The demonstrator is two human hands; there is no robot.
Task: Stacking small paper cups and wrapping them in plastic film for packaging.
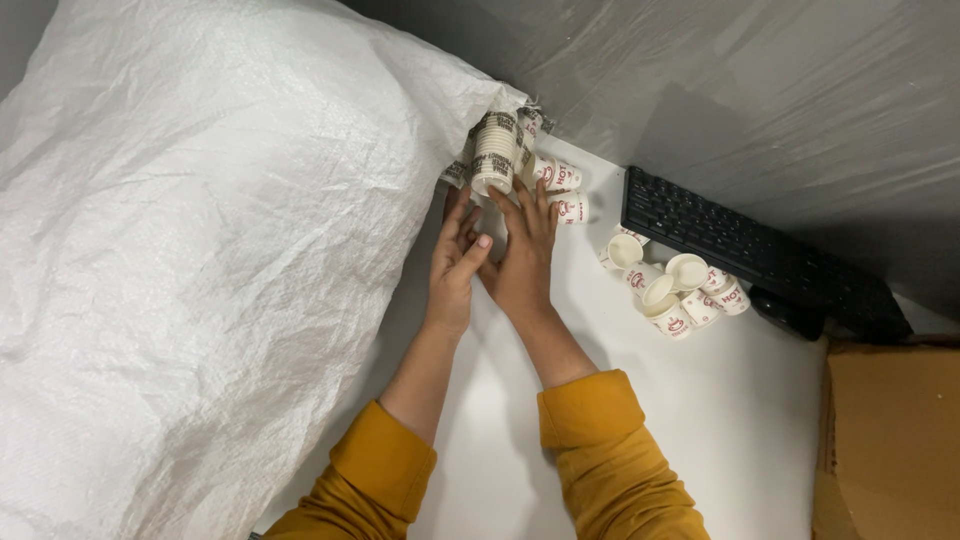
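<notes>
A very large white woven sack [190, 230] lies over the whole left side of the white worktop [720, 420] and blocks my way on that side. Its open mouth points to the far edge, and the paper cups come out there. Behind the worktop hangs a grey plastic sheet [760, 90]. At the right near corner stands a brown cardboard box [885, 440]. A black keyboard [740, 240] lies along the far right edge, with a black mouse [790, 312] just beside it.

A loose group of small paper cups [672, 285] lies tipped over in front of the keyboard, well apart from my hands. A stack of paper cups [493, 152] stands at the sack mouth, with a few single cups [562, 190] lying beside it.

My left hand [455, 265] has the fingers spread, the tips touching the bottom of the stack. My right hand [522, 255] is just beside it, fingers also spread, reaching under the single cups.
</notes>
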